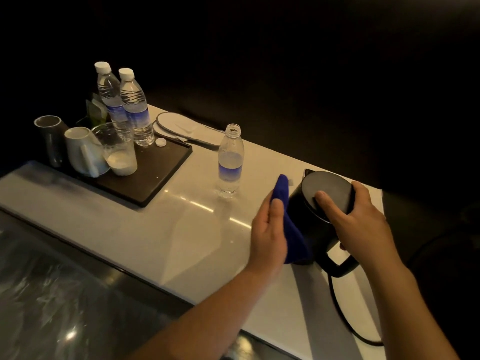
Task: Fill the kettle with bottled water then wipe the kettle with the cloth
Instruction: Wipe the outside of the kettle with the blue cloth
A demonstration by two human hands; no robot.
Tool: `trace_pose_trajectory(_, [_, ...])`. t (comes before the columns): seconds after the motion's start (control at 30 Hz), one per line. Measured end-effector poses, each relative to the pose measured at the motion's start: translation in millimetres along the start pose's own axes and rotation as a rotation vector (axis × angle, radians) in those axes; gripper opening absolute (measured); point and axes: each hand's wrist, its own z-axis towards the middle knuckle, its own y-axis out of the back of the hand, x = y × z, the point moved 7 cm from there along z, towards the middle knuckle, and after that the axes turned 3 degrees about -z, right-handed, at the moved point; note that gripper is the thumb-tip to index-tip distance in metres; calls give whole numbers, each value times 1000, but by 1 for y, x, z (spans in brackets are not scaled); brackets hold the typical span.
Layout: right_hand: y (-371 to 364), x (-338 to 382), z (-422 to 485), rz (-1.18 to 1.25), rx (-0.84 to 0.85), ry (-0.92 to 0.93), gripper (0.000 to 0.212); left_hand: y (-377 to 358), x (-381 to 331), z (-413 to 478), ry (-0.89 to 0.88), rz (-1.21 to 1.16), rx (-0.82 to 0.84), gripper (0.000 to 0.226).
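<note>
A black electric kettle (309, 216) stands on the pale counter at the right, its lid down. My right hand (355, 222) rests on the lid and grips the kettle from above. My left hand (270, 235) presses a blue cloth (288, 219) flat against the kettle's left side. An uncapped water bottle (230, 162), almost empty, stands upright just left of the cloth. Its white cap (160, 142) lies on the tray.
A black tray (166, 172) at the left holds two sealed water bottles (127, 105), a glass (117, 149), a white mug (83, 152) and a dark cup (52, 139). White slippers (181, 126) lie behind. The kettle's black cord (340, 313) trails toward the counter's near edge.
</note>
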Motion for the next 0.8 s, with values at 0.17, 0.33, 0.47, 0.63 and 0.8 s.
trace_pose_trajectory(0.17, [2, 2, 3, -29, -27, 42, 86, -39, 14, 8, -324, 255, -123, 46])
trace_pose_trajectory(0.33, [2, 2, 5, -52, -51, 42, 88, -17, 54, 29, -215, 193, -245, 50])
trace_pose_trajectory(0.47, [3, 5, 3, -54, -62, 74, 84, -4, 77, 40, -117, 87, -267, 39])
trace_pose_trajectory(0.63, [5, 5, 3, -46, -57, 79, 82, -31, 45, 10, -163, 58, -387, 45])
trace_pose_trajectory(0.8, [5, 3, 6, -45, -20, 94, 83, -48, 25, -2, -433, 261, -276, 45])
